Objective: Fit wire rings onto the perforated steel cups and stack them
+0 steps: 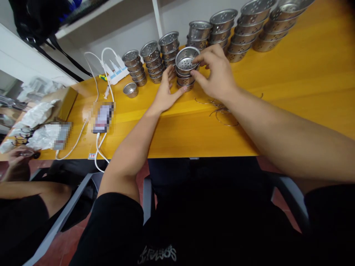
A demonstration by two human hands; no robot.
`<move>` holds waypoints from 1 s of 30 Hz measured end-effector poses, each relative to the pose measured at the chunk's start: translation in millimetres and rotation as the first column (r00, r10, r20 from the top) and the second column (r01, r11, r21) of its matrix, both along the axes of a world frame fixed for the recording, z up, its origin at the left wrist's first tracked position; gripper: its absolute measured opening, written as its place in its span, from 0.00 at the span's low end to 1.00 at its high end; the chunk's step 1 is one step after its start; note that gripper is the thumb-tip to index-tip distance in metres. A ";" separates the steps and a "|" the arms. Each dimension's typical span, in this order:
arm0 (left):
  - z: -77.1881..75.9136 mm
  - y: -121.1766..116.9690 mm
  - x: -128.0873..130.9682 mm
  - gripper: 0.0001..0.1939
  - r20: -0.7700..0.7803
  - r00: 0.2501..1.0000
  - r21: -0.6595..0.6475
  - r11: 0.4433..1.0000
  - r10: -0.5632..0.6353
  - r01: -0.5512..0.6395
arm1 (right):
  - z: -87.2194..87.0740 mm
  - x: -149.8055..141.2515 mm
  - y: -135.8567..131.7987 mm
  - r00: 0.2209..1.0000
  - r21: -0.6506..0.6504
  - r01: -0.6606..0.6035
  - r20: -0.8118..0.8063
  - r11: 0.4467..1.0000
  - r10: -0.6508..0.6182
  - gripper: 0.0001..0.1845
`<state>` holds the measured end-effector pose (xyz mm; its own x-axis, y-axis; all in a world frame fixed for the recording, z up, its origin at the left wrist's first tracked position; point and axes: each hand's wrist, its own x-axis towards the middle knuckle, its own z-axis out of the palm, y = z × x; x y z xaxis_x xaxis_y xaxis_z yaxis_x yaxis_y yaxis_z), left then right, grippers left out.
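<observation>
Noted, largest first: yellow tabletop (305, 70), running out of frame at right. Along the back, seven stacks of metal cups (152, 55), pierced with holes; uppermost rim at far right cut off by the frame, lower cups near the middle partly hidden behind the right hand (217, 72). Right hand: pinching the wall of the top cup (185, 64) between thumb and forefinger; exact contact inside the rim hard to make out. Left hand (165, 93): thumb and fingers spread round the left side, thumb touching low down at the front; cannot tell about fingertip contact behind. Short cup stack (183, 80): upright on the tabletop between both hands, in front of the row. Co-worker's hand (19, 155): at left edge, grip unclear. Thin wires (227, 125): lying loose, partly covered by the right forearm. Phone (104, 118): screen blurred. Single small cup (131, 90): just before the leftmost stacks.
</observation>
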<state>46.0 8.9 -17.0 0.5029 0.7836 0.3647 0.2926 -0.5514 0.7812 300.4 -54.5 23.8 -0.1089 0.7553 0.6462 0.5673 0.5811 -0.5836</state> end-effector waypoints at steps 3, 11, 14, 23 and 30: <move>1.6 1.0 4.2 0.66 0.040 0.999 0.001 1.000 0.003 -0.003 | -1.7 -0.4 2.6 1.000 0.008 -0.012 -0.017 1.000 0.012 0.22; -1.4 6.8 4.3 0.50 0.126 0.988 0.055 0.994 0.086 -0.094 | -8.8 -3.3 7.0 0.984 -0.027 -0.163 -0.081 0.986 0.161 0.30; -1.9 6.2 5.8 0.50 0.139 0.989 0.055 0.997 0.044 -0.052 | -7.6 -4.2 4.3 0.971 -0.041 -0.232 -0.076 0.972 0.228 0.32; 14.9 -17.2 15.6 0.44 0.130 0.991 -0.019 1.000 -0.012 0.015 | -7.9 -3.4 7.1 0.977 -0.011 -0.211 -0.021 0.977 0.211 0.29; 15.8 -15.4 16.7 0.52 0.086 0.996 0.002 1.000 -0.022 0.022 | -4.1 1.3 6.0 0.987 -0.074 -0.158 0.012 0.985 0.160 0.22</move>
